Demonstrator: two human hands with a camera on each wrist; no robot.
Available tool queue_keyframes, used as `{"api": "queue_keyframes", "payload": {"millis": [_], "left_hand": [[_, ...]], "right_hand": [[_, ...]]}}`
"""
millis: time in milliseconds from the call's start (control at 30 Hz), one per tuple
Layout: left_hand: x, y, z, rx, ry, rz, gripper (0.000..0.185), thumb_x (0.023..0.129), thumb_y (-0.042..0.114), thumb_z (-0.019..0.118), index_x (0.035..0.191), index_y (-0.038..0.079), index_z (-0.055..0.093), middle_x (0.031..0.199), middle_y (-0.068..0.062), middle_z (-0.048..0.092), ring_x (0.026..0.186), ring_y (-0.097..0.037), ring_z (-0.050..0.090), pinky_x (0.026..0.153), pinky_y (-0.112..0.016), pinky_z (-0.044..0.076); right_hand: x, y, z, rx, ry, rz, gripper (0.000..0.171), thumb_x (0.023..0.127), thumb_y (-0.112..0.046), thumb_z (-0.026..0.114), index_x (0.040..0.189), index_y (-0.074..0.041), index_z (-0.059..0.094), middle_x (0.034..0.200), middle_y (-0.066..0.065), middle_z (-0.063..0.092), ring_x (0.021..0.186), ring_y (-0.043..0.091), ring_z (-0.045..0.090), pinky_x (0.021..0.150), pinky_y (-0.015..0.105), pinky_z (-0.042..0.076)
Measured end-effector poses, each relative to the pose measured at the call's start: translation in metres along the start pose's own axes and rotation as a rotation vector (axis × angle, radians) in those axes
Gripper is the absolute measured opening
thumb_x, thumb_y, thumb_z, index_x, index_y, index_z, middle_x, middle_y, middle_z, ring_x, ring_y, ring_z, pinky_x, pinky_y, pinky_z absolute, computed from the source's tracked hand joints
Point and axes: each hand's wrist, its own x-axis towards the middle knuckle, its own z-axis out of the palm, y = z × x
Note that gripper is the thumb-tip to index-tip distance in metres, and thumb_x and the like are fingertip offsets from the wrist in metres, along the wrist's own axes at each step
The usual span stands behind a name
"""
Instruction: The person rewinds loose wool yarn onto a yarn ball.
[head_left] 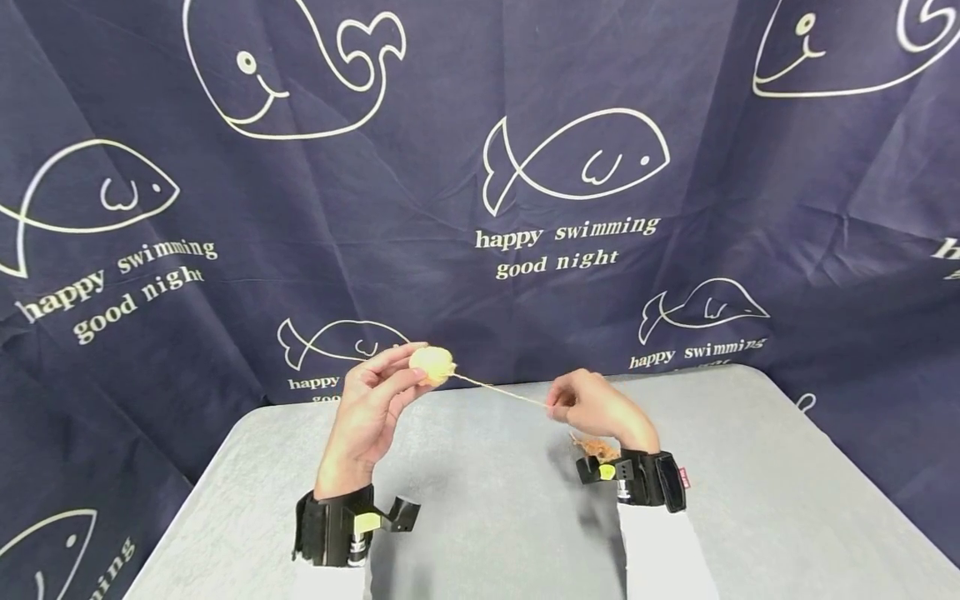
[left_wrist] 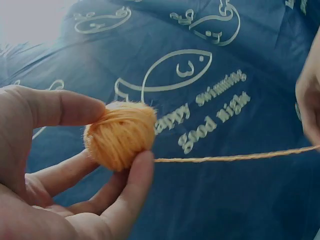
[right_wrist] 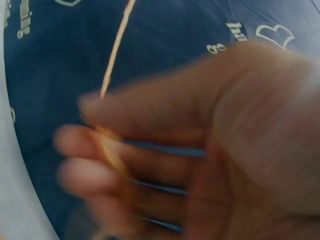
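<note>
A small ball of yellow-orange yarn (left_wrist: pixel 122 134) is held between the thumb and fingertips of my left hand (head_left: pixel 372 404), above the table's back edge. From the ball a single yarn strand (head_left: pixel 501 390) runs nearly straight to the right. My right hand (head_left: pixel 592 404) pinches that strand between thumb and fingers. In the right wrist view the strand (right_wrist: pixel 116 55) enters at the thumb tip and passes on across the curled fingers, which are blurred. A loose orange-brown tangle of yarn (head_left: pixel 597 448) shows below the right hand, partly hidden by the wrist camera.
A light grey table (head_left: pixel 480 500) with rounded corners spreads beneath both hands. Right behind it hangs a dark blue curtain (head_left: pixel 450 208) printed with white fish and words. Each wrist wears a black strap (head_left: pixel 333 527) with a small camera sticking out.
</note>
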Motion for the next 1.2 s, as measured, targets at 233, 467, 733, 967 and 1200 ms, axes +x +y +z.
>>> {"api": "queue_keyframes", "payload": {"millis": [233,467,733,967,1200], "left_hand": [[-0.005,0.002,0.008,0.070,-0.192,-0.044,0.033,0.089,-0.013,0.062,0.118,-0.001,0.071,0.106,-0.008,0.074,0.094,-0.018,0.072,0.087,-0.035,0.060],[-0.006,0.003,0.010,0.082,-0.257,-0.040,0.034,0.089,-0.012,0.063,0.121,-0.002,0.069,0.110,-0.008,0.074,0.097,-0.018,0.071,0.088,-0.035,0.060],[-0.006,0.004,0.010,-0.054,-0.159,0.014,0.036,0.091,-0.014,0.055,0.122,-0.001,0.069,0.111,-0.012,0.073,0.099,-0.023,0.072,0.090,-0.040,0.059],[-0.003,0.003,0.004,-0.125,-0.118,0.035,0.039,0.091,-0.017,0.051,0.120,-0.002,0.070,0.112,-0.015,0.072,0.102,-0.023,0.071,0.092,-0.038,0.058],[-0.005,0.005,-0.001,-0.164,-0.311,-0.066,0.044,0.092,-0.017,0.045,0.122,0.003,0.071,0.111,-0.011,0.070,0.101,-0.020,0.068,0.093,-0.038,0.058]], "right_hand": [[0.012,-0.027,0.016,0.312,-0.012,-0.277,0.025,0.088,-0.004,0.074,0.113,-0.005,0.072,0.112,0.005,0.072,0.109,0.023,0.066,0.099,0.047,0.053],[0.022,-0.056,0.038,0.868,-0.028,-0.394,0.021,0.091,0.006,0.068,0.112,0.006,0.066,0.101,0.009,0.073,0.093,0.019,0.071,0.084,0.033,0.060],[0.022,-0.060,0.043,0.836,0.107,-0.327,0.013,0.086,0.001,0.075,0.094,0.010,0.070,0.080,-0.002,0.068,0.062,0.006,0.055,0.058,0.018,0.046],[0.016,-0.053,0.033,0.548,0.186,-0.260,0.004,0.084,-0.004,0.079,0.088,-0.005,0.078,0.070,0.002,0.064,0.047,0.006,0.031,0.042,0.021,0.024],[0.014,-0.055,0.026,0.484,0.385,-0.233,0.007,0.082,0.000,0.080,0.086,-0.006,0.078,0.061,0.002,0.056,0.046,0.007,0.032,0.043,0.020,0.023]]}}
